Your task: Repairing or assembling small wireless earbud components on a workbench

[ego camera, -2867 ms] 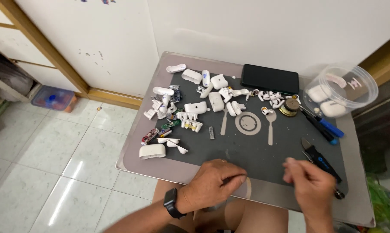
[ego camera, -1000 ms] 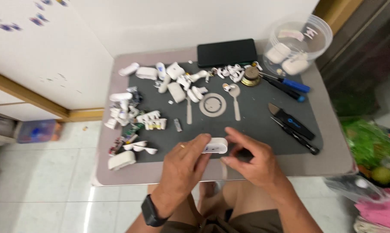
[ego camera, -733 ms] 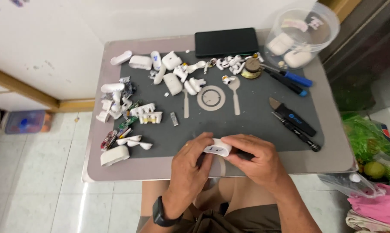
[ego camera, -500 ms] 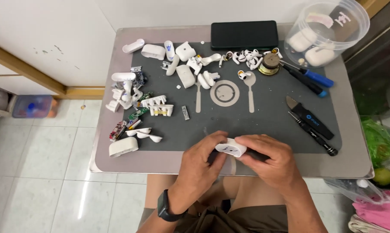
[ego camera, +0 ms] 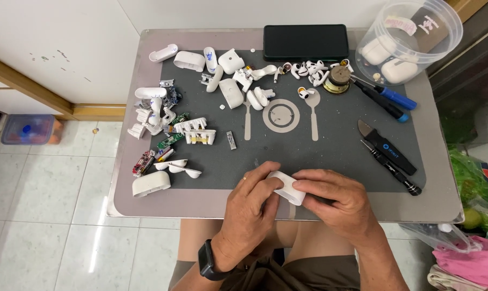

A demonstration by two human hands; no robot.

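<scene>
Both my hands hold one small white earbud case at the near edge of the table. My left hand, with a black watch on its wrist, grips the case's left side with thumb and fingers. My right hand pinches its right end. The case sits just above the dark grey work mat. Many white earbud case shells and parts and small circuit boards lie spread over the mat's left and far side.
A black phone lies at the far edge. A clear plastic tub with white cases stands at the far right. Screwdrivers and a black pry tool lie on the right. Tiled floor shows to the left of the table.
Earlier both hands rested apart on the mat's near edge; they came together on the white case. The camera view has shifted and now looks more straight down.
</scene>
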